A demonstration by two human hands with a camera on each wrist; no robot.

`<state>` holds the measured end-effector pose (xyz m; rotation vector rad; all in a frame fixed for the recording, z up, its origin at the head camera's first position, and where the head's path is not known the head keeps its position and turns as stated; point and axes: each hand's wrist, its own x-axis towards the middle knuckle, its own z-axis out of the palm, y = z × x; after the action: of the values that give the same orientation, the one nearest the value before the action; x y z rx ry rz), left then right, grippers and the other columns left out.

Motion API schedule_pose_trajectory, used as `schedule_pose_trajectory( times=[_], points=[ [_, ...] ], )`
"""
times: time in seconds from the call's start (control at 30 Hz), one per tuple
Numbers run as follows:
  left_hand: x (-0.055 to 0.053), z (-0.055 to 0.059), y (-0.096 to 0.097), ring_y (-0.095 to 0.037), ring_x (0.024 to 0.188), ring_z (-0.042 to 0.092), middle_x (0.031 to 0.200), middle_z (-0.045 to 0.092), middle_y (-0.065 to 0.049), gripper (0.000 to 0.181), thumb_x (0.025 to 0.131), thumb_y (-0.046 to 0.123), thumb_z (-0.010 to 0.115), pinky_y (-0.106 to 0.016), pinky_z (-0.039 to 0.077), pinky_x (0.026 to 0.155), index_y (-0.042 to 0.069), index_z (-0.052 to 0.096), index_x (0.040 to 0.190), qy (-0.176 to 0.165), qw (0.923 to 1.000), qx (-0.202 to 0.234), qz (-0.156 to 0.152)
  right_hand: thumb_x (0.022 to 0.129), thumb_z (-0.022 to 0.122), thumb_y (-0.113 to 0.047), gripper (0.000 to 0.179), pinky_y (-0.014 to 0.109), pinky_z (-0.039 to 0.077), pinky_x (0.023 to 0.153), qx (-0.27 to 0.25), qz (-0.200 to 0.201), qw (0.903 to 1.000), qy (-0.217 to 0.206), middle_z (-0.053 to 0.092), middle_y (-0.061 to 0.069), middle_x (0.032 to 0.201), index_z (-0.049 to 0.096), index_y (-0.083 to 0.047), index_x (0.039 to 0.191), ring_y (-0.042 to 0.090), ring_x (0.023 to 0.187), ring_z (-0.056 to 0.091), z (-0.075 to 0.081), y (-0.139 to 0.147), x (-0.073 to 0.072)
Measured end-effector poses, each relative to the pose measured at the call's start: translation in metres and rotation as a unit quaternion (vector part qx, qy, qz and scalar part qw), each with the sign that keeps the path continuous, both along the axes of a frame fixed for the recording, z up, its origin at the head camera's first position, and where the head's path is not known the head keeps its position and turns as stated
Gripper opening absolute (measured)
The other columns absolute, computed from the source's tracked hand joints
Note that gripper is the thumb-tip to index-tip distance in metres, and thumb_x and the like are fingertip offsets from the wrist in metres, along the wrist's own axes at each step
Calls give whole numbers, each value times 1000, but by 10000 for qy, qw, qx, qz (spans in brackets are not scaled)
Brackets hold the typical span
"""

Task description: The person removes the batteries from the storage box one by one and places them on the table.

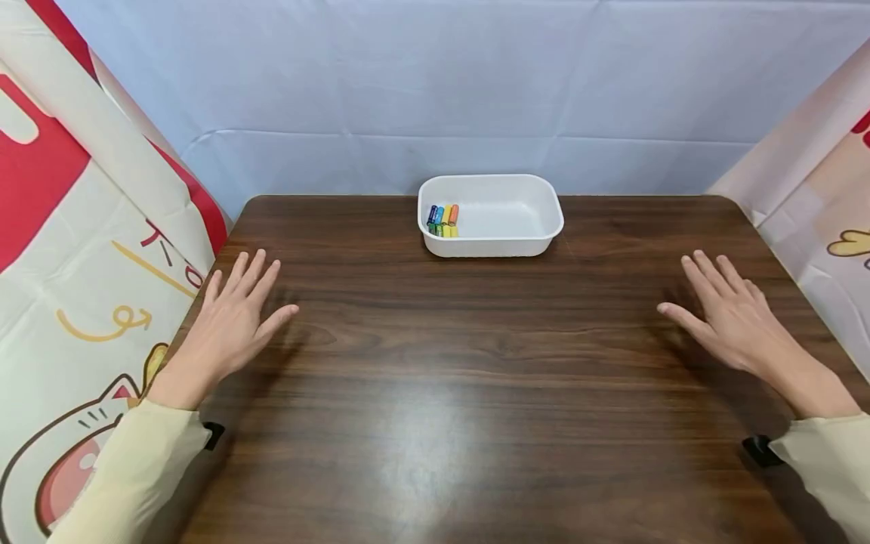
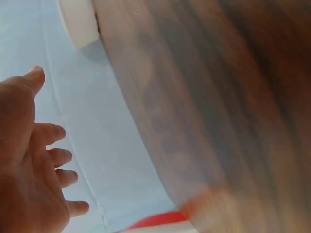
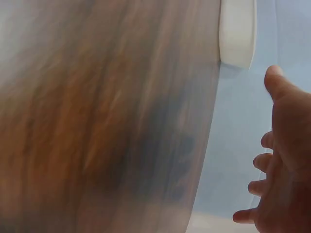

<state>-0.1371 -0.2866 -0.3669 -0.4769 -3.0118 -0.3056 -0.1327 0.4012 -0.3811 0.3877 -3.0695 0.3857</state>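
My left hand [image 1: 234, 325] is held over the left side of the brown wooden table, palm down, fingers straight and thumb spread. My right hand [image 1: 734, 321] is over the right side in much the same pose. Neither holds anything. At the table's back edge, between the hands and well away from both, stands a white plastic tray [image 1: 492, 248]. Several small coloured cylinders that look like batteries [image 1: 443, 219], in blue, yellow, orange and green, lie together at its left end. In the left wrist view the palm and fingers [image 2: 60, 158] show with nothing in them.
The dark wood-grain table [image 1: 476, 340] reaches to a pale blue cloth [image 1: 442, 91] hanging behind it. Printed curtains [image 1: 61, 249] hang along the left side and the right side. A black wrist strap [image 1: 761, 451] shows at the right sleeve.
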Motion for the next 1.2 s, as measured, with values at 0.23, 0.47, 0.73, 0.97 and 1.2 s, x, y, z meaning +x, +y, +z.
schedule_pose_trajectory(
  times=[0.23,0.47,0.73,0.97,1.2],
  points=[
    [-15,20,20,-36,158,0,172,8,-17,79,106,42,56,-62,7,121,2,20,164,-235,9951,943,-207,107,58,-36,88,64,7,120,-765,212,9968,-77,6,35,166,3,5,163,51,152,6,12,-26,-17],
    [-41,33,58,-23,158,6,173,8,0,82,104,47,58,-56,17,122,10,18,166,-381,9880,1444,-386,107,57,-34,80,70,20,113,-1095,71,9936,280,26,40,157,15,7,162,60,143,23,29,-54,-38],
    [-74,35,97,-26,156,19,171,18,-7,75,106,36,60,-51,23,121,10,23,165,-290,9740,2162,-609,104,63,-29,71,66,40,96,-1347,212,9877,764,47,34,144,32,7,157,52,125,51,33,-76,-67],
    [-95,29,125,-30,149,34,166,33,-13,68,107,33,58,-50,37,114,9,29,164,-413,9638,2600,-419,105,62,-28,67,64,43,94,-1633,181,9839,702,49,33,145,36,7,156,50,119,57,30,-88,-85],
    [-113,21,144,-32,146,41,163,38,-13,66,107,29,59,-48,40,113,6,31,162,-713,9508,2999,-321,104,63,-26,64,63,44,95,-1932,173,9788,661,50,32,144,40,8,154,50,117,60,27,-103,-105]
  ],
)
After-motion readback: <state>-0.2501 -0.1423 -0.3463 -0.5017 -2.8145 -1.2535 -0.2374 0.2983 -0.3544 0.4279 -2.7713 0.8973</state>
